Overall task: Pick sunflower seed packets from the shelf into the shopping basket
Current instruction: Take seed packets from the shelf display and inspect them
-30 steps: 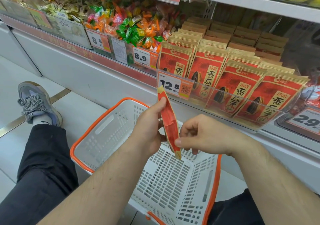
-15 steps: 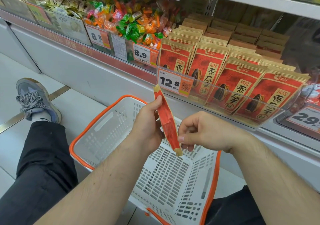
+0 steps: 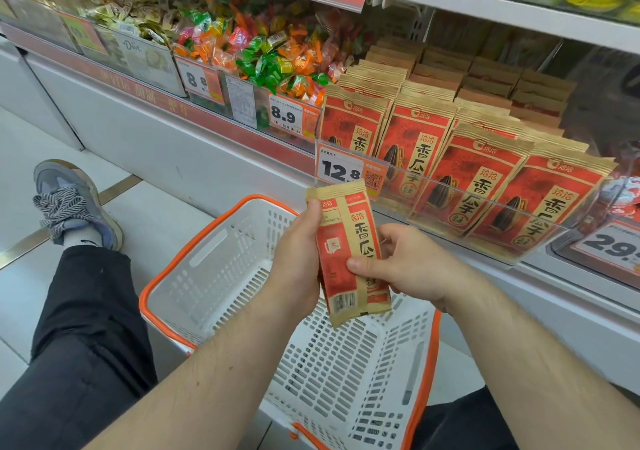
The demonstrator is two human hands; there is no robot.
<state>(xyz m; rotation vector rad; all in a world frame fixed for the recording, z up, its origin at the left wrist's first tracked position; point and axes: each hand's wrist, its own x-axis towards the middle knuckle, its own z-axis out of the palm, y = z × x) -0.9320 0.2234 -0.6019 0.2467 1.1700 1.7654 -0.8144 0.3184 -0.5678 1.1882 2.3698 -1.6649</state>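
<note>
A: Head view, supermarket aisle: you hold one sunflower seed packet in both hands above the shopping basket. Your left hand grips its left edge, thumb laid along the upper part. Your right hand pinches the right edge, thumb on the printed face, fingers curled behind.

B: Which way does it point?

A: Its long axis runs nearly upright, tilted a little, the top leaning left and away from you. The tan sealed end is at the top, near the 12.8 price tag; the barcode end points down toward the basket. The back of the packet faces you.

B: Is it in the basket?

A: No. It hangs over the white basket's open interior, touching only your hands. The basket sits on the floor between your legs, orange rim toward the shelf.

B: And the stock?

A: More red packets stand in four rows behind a clear shelf front, just beyond your hands. Wrapped sweets fill the bin to their left. Your shoe rests on the tiles at far left.
</note>
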